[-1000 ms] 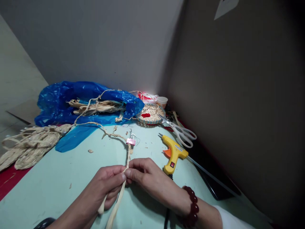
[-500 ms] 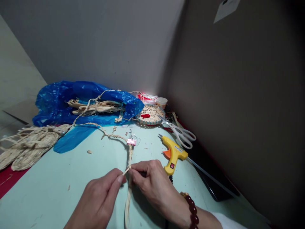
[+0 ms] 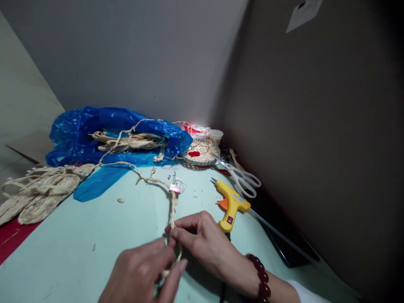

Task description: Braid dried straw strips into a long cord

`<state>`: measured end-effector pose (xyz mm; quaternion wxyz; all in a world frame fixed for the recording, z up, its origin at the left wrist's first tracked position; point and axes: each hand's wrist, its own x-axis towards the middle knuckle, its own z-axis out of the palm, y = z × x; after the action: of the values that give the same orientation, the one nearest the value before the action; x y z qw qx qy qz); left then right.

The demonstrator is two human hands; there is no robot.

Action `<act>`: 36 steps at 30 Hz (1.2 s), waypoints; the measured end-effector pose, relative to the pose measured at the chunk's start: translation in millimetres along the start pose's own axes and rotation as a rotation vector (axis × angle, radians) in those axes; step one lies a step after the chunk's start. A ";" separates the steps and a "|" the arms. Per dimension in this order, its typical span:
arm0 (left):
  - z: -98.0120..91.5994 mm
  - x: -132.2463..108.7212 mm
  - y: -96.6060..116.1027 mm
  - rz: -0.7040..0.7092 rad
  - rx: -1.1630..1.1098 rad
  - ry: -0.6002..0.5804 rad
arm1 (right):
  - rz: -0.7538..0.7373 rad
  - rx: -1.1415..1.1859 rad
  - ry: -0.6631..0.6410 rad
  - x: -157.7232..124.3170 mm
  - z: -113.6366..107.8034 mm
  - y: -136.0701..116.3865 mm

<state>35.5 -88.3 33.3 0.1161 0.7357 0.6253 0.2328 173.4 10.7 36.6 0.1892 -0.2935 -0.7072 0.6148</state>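
A thin pale braided straw cord [image 3: 172, 210] runs down the table towards me from a pink binder clip [image 3: 175, 189]. My right hand [image 3: 202, 240] pinches the cord between thumb and index finger just below the braided part. Close beside it on the left, my left hand [image 3: 142, 269] is slightly blurred, its fingers curled around the loose straw strands [image 3: 180, 253] under the pinch and its thumb pointing right. The left fingers partly hide the lower strands. A dark red bead bracelet [image 3: 261, 277] circles my right wrist.
Right of my hands lies a yellow glue gun [image 3: 233, 206] with white-handled scissors [image 3: 241, 179] behind it. A blue plastic bag [image 3: 72, 134] of straw, a woven basket [image 3: 202, 158] and a paper cup [image 3: 216, 135] stand along the wall. Woven straw slippers [image 3: 44, 189] lie far left.
My left hand has moved right and towards me, from pinching one strand out to the side onto the strands below the braid. My right hand's pinch has slipped slightly down the cord.
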 end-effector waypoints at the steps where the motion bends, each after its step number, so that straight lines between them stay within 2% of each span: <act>1: -5.0 3.7 -0.9 -0.092 -0.062 0.072 | -0.005 -0.016 0.007 -0.3 -0.5 -1.1; 3: -12.2 12.8 -5.1 -0.328 -0.234 0.158 | -0.001 -0.038 0.014 -1.1 -1.7 -3.9; 4: -13.6 17.5 -7.8 -0.431 -0.374 0.152 | -0.002 -0.034 0.011 -1.3 -2.2 -5.3; 6: -11.8 25.5 -12.5 -0.558 -0.738 -0.003 | -0.031 -0.005 -0.002 -1.7 -2.8 -7.6; 8: -6.3 30.0 -14.7 -0.608 -1.010 -0.159 | -0.077 0.013 -0.020 -2.1 -3.2 -9.2; 10: -1.6 30.8 -14.7 -0.633 -1.122 -0.202 | -0.095 -0.031 -0.020 -3.1 -3.5 -10.1; 17: -6.6 25.8 -12.1 -0.566 -0.939 -0.055 | -0.080 -0.398 0.024 -9.8 -1.0 -8.3; 22: -7.5 28.4 -9.3 -0.576 -0.960 -0.064 | -0.099 -0.562 0.013 -11.6 1.5 -12.5; 27: -8.0 26.6 -10.8 -0.563 -0.823 -0.065 | -0.139 -0.763 0.049 -15.1 0.3 -17.4; 31: -9.8 24.6 -8.7 -0.582 -0.806 -0.073 | -0.304 -0.923 0.116 -19.4 5.0 -12.5; 36: -9.9 23.0 -6.8 -0.635 -0.913 -0.082 | -0.672 -1.137 0.112 -20.5 16.7 2.9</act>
<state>27.3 -65.8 43.3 0.5115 0.3947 0.6469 0.4050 179.0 -15.0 32.7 0.2231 -0.1426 -0.9636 0.0372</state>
